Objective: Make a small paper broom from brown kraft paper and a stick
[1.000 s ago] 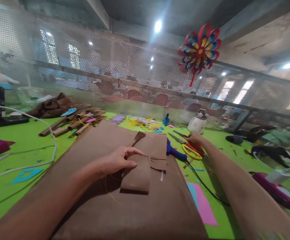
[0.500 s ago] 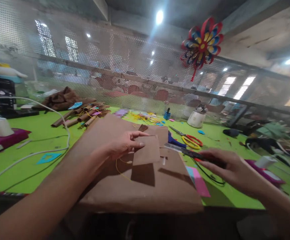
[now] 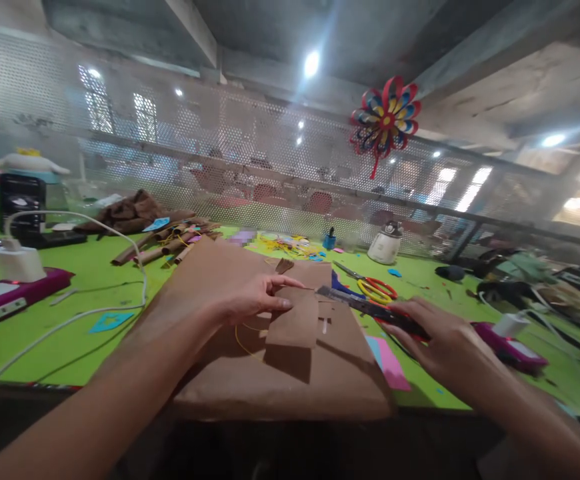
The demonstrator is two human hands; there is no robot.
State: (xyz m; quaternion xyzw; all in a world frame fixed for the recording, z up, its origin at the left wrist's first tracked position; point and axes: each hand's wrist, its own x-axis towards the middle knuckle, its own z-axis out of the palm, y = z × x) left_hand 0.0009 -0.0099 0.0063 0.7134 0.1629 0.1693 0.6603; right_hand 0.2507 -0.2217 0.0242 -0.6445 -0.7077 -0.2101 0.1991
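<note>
I see the left hand (image 3: 250,301) pinching a small piece of brown paper (image 3: 294,321) at its upper left edge, thumb and forefinger closed on it. The piece is matte brown, about rectangular, and it looks folded or doubled. It is lifted a little, because it throws a dark shadow on the sheet below. Its surface is plain, without print. On its right side a small flap stands out, and just under this flap there is a short pale stick-like mark; I cannot tell what it is. A thin yellow thread (image 3: 241,338) curves below the left hand, close to the piece.

The piece hangs over a large brown paper sheet (image 3: 290,380), which covers the middle of the green table (image 3: 70,293) and reaches to the near edge.

The right hand (image 3: 440,340) is closed around the red handles of a pair of scissors (image 3: 365,305). The dark blades point to the left, and their tip is just beside the top right corner of the small piece; whether it touches, I cannot tell.

Behind the blades a second pair of scissors with yellow and red handles (image 3: 377,289) lies on the table. A pink paper (image 3: 389,363) lies beside the big sheet, under the right hand.
</note>
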